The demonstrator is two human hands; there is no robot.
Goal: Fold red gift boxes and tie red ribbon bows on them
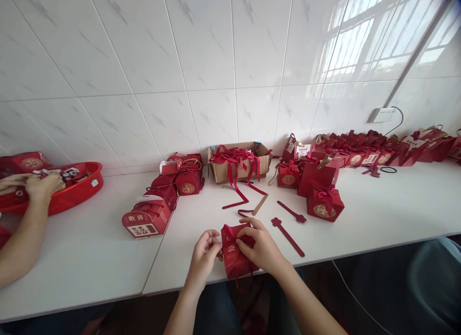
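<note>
A small red gift box (237,265) with gold print lies at the front edge of the table between my two hands. Across its top runs a dark red ribbon (228,231), and thin cords hang off the near side. My right hand (260,245) pinches the ribbon over the top of the box with thumb and fingers. At the box's left side, my left hand (206,254) has its thumb and forefinger pressed together; what they grip is too small to make out. Two flower-ended red strips (289,238) (293,212) lie to the right.
Behind the box stands a cardboard carton (220,173) heaped with red ribbons (234,156). Finished-looking red boxes (326,205) stand at right, more boxes (147,217) at left. Far left, another person's hand (45,184) reaches over a red basin (77,197). A tiled wall (212,52) closes the back.
</note>
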